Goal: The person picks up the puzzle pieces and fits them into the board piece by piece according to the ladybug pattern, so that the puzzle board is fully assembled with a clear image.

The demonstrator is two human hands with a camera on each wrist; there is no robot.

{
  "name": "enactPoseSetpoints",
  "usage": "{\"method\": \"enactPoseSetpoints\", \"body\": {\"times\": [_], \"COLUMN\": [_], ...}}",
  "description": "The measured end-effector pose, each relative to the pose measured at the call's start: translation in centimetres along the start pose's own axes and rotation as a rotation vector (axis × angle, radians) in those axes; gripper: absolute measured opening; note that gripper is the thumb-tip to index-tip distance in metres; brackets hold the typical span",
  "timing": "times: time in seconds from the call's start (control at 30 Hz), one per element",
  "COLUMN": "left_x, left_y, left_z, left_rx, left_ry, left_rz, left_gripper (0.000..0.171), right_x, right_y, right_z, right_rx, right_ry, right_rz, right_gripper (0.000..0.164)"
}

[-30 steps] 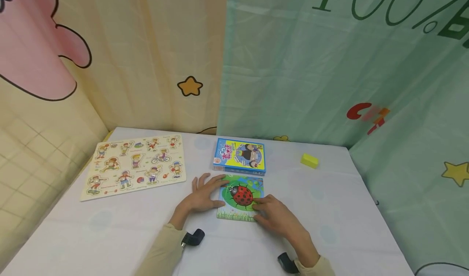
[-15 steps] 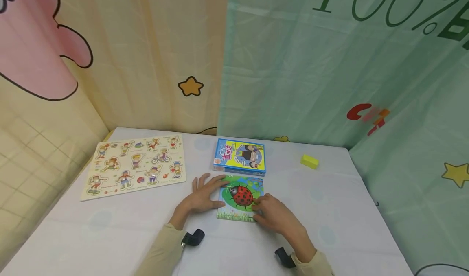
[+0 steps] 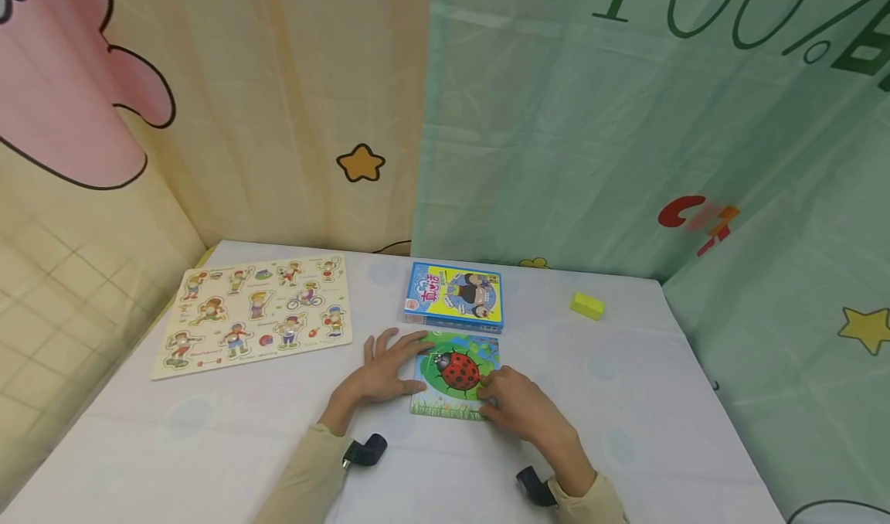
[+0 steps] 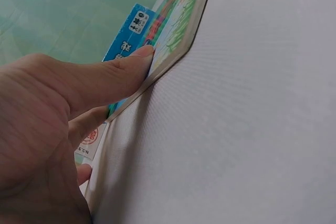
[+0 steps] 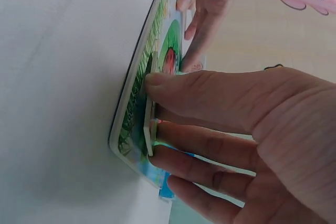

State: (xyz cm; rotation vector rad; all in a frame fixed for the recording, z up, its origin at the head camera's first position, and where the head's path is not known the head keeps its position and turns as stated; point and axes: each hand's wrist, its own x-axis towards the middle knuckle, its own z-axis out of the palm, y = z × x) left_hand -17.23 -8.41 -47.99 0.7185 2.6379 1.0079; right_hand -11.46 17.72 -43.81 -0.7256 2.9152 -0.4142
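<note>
A square ladybug jigsaw puzzle [image 3: 445,411] lies on the table, grass along its near edge. My left hand [image 3: 381,374] rests at its left side with fingers spread, the index fingertip and thumb on the picture. In the left wrist view the thumb [image 4: 113,80] presses the puzzle's rim. My right hand [image 3: 523,406] is over the puzzle's right side. Seen from the right wrist, its thumb and fingers pinch a thin flat puzzle piece [image 5: 148,132], tilted up off the board. In the head view the right hand mostly hides this piece.
A blue and yellow card-game box [image 3: 455,296] lies just behind the puzzle. At the left is a cream peg board [image 3: 257,315] with cartoon figures of athletes. A small yellow block [image 3: 587,305] sits back right. Patterned curtains [image 3: 542,137] hang behind the table.
My right wrist has shifted slightly left, its fingers staying at the puzzle's right side. The left hand and the other things have kept their places.
</note>
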Motion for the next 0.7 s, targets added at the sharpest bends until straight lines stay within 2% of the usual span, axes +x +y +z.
{"method": "enactPoseSetpoints", "body": {"times": [0.27, 0.47, 0.7], "left_x": [0.13, 0.43, 0.34], "left_y": [0.19, 0.45, 0.56], "left_z": [0.14, -0.13, -0.43], "left_rx": [0.002, 0.009, 0.008], "left_ry": [0.000, -0.009, -0.010], "left_rz": [0.010, 0.010, 0.002], "left_gripper": [0.064, 0.065, 0.066], "right_x": [-0.06, -0.04, 0.13], "right_y": [0.05, 0.07, 0.25], "right_z": [0.11, -0.21, 0.13], "right_rx": [-0.084, -0.039, 0.099], "right_ry": [-0.012, 0.002, 0.009], "right_rz": [-0.012, 0.031, 0.096], "right_gripper": [0.018, 0.020, 0.021]}}
